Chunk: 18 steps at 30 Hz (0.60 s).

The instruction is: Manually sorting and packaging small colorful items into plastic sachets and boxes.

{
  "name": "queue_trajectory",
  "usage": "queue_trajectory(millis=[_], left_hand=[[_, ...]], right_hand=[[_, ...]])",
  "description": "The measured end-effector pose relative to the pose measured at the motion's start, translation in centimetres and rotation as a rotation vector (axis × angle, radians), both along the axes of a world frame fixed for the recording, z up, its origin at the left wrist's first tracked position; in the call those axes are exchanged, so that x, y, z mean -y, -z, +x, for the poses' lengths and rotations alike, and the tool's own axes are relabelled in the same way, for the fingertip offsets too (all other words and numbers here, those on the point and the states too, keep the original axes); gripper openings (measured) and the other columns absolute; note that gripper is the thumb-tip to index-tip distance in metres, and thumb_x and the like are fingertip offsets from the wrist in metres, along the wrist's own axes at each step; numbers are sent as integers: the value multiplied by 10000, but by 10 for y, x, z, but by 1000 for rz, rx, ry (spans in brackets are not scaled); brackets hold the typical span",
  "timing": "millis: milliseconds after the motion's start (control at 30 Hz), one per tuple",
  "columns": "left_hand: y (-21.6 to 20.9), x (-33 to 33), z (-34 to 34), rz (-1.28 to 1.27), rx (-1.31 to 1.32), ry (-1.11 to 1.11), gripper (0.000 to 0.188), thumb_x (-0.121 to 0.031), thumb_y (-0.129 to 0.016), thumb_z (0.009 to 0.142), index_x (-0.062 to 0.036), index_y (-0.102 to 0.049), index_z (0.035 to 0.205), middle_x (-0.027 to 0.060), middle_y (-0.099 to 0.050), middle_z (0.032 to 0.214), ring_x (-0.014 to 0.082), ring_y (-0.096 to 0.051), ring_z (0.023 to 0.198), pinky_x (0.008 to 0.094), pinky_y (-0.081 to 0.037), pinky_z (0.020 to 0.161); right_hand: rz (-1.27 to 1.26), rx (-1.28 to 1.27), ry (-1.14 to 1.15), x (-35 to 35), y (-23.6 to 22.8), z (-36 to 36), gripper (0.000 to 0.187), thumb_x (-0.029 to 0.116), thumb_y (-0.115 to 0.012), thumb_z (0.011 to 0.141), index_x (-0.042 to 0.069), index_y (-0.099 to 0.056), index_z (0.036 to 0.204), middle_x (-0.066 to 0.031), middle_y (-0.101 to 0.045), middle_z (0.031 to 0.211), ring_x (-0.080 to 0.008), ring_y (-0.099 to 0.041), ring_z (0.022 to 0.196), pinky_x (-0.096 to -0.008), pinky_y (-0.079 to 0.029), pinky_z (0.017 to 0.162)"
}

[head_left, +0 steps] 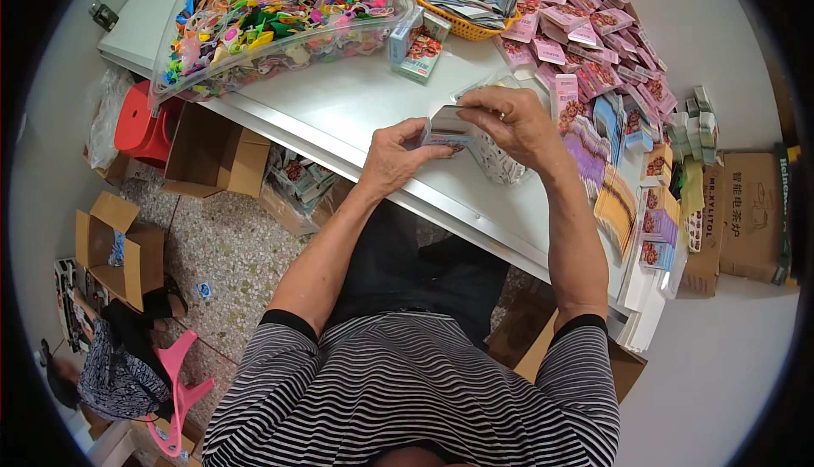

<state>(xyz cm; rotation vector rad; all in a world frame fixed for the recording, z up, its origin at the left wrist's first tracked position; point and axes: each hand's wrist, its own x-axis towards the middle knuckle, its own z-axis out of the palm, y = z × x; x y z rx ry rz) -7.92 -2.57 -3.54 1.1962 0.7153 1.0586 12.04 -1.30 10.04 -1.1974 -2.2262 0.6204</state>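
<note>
Above the white table (339, 119), my left hand (395, 158) grips the near left side of a small pale carton (448, 138), thumb along its lower edge. My right hand (515, 126) pinches the carton's upper right corner, where a grey edge shows; whether that is a flap or a flat packet inside, I cannot tell. Under my right hand lies a clear plastic bag (502, 166) with small white pieces in it. Beyond my hands stand two small green and blue cartons (421, 53).
A large clear bin (280, 51) of colourful small toys fills the far left. A yellow basket (458, 24) holds flat grey packets. Pink cartons (593, 34) pile up at the far right, with rows of purple and orange cartons (616, 204) nearer. A person (123, 374) sits at lower left.
</note>
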Motion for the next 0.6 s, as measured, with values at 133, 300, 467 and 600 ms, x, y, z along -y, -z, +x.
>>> queue_trajectory(millis=[133, 300, 467, 600], left_hand=[[-4, -1, -1, 27, -80, -1, 394, 1, -776, 841, 41, -662, 1217, 107, -739, 1085, 151, -697, 967, 293, -562, 901], [0, 0, -9, 33, -85, -26, 387, 4, -779, 837, 42, -668, 1205, 99, -741, 1074, 148, -697, 961, 289, -560, 897], [-5, 2, -17, 22, -41, -48, 377, -1, -779, 839, 44, -673, 1197, 90, -742, 1055, 133, -686, 949, 281, -557, 881], [-8, 5, -23, 44, -75, -55, 381, -16, -789, 834, 44, -677, 1193, 89, -742, 1049, 124, -678, 938, 276, -553, 868]], right_hand=[[94, 118, -18, 0, 14, -1, 144, 84, -741, 857, 42, -734, 995, -133, -703, 967, -261, -686, 874, -346, -531, 758], [147, -47, 88, 11, 11, -18, 148, 79, -742, 837, 52, -742, 982, -131, -659, 1182, -298, -627, 1094, -375, -513, 907], [241, 192, -38, 6, 16, -20, 157, 63, -752, 809, 58, -750, 966, -130, -646, 1251, -331, -553, 1245, -415, -467, 1018], [184, 237, -57, 5, 13, -27, 153, 39, -758, 774, 64, -759, 925, -119, -640, 1280, -335, -531, 1289, -419, -458, 1035]])
